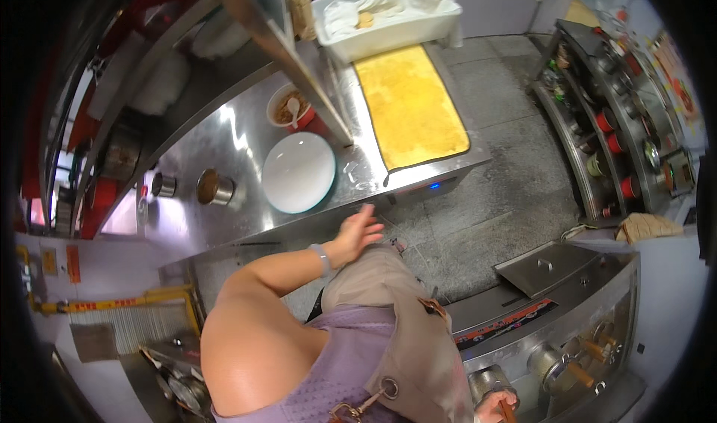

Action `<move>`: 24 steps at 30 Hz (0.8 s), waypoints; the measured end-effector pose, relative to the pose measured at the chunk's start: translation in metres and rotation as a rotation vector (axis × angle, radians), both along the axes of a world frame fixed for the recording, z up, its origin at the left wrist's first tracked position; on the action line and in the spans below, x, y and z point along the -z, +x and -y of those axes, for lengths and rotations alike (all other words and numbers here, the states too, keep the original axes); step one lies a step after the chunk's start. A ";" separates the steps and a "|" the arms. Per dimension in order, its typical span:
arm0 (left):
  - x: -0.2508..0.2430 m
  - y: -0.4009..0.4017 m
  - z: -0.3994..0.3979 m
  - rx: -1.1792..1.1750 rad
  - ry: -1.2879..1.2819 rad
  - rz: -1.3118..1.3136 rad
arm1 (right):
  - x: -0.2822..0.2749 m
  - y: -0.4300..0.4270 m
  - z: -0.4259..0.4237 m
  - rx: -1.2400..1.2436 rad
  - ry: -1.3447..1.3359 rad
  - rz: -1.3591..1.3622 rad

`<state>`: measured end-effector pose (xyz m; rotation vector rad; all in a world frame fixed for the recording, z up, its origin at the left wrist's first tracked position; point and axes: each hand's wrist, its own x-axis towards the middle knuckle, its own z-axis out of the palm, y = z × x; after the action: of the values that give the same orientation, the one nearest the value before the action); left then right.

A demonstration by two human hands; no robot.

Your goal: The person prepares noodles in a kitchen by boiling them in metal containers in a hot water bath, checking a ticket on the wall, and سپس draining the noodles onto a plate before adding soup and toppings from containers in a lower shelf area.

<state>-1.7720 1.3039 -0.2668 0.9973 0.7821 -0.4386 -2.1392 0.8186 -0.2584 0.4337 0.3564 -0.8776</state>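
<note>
My left hand point(358, 233) hangs in the air in front of my apron, fingers apart, with nothing in it. It is near the front edge of the steel counter point(246, 221). A large white plate point(298, 172) lies on that counter, and behind it stands a bowl of brown food point(288, 108) with a white spoon in it. At the bottom edge, my right hand point(494, 405) grips a reddish-brown stick-like wooden piece point(507, 410), partly cut off by the frame. Beside that hand is a mesh strainer basket point(488, 379) in the steel cooker point(512, 361).
A yellow mat point(414, 109) and a white tub point(386, 39) with cloth occupy the counter's right end. Metal cups point(215, 187) stand left, under an overhead shelf point(224, 86). More wooden-handled strainers point(552, 367) sit in the cooker, beside a steel lid point(546, 266). Shelving point(577, 154) stands right.
</note>
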 end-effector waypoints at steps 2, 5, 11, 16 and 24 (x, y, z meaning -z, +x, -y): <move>0.005 -0.023 -0.057 -0.415 0.098 -0.099 | -0.007 0.006 0.000 -0.014 -0.121 -0.099; 0.033 0.008 -0.112 -0.668 0.009 0.004 | -0.007 -0.008 -0.013 0.073 -0.256 -0.199; 0.104 -0.042 -0.226 -0.179 -0.266 0.207 | -0.056 0.112 -0.084 0.116 0.047 -0.080; 0.078 -0.019 -0.221 -0.303 -0.298 -0.074 | 0.003 0.106 -0.152 -0.004 0.104 -0.129; 0.035 0.032 -0.122 0.280 -0.005 0.001 | 0.036 0.017 -0.085 0.064 0.026 -0.336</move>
<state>-1.7396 1.4257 -0.3019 1.1073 0.6415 -0.6796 -2.1220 0.9036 -0.2945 0.3222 0.6661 -1.0110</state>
